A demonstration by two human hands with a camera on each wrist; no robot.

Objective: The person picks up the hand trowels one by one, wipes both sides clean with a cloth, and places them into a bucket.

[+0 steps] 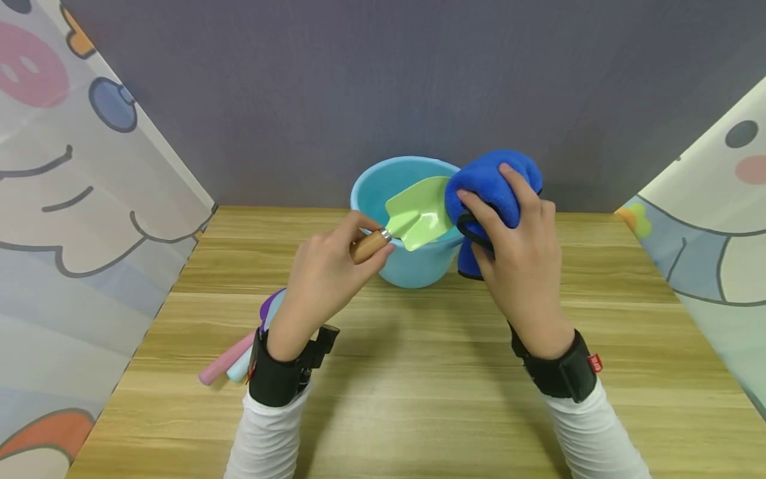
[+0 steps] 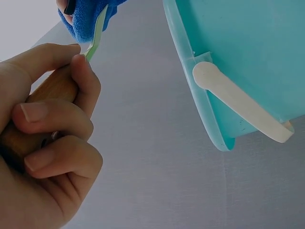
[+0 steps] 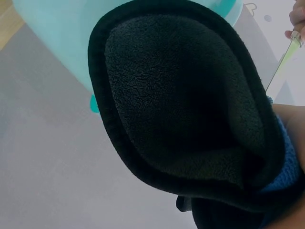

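My left hand (image 1: 332,266) grips the wooden handle (image 2: 55,88) of a small garden trowel with a light green blade (image 1: 421,209). The blade is over the mouth of a light blue bucket (image 1: 413,269). In my right hand (image 1: 526,259) is a bunched blue cloth (image 1: 493,183) with black edging, held against the blade's far end. The right wrist view shows the cloth's dark fold (image 3: 181,105) up close, hiding most of the fingers. A white handle (image 2: 243,102) hangs on the bucket's side in the left wrist view.
Left of the bucket, partly under my left forearm, lie several tools with a pink handle (image 1: 227,359), a pale blue handle (image 1: 241,366) and a purple part (image 1: 267,309). A grey wall (image 1: 287,100) rises behind the wooden table (image 1: 419,399). Cartoon-printed panels (image 1: 78,199) flank both sides.
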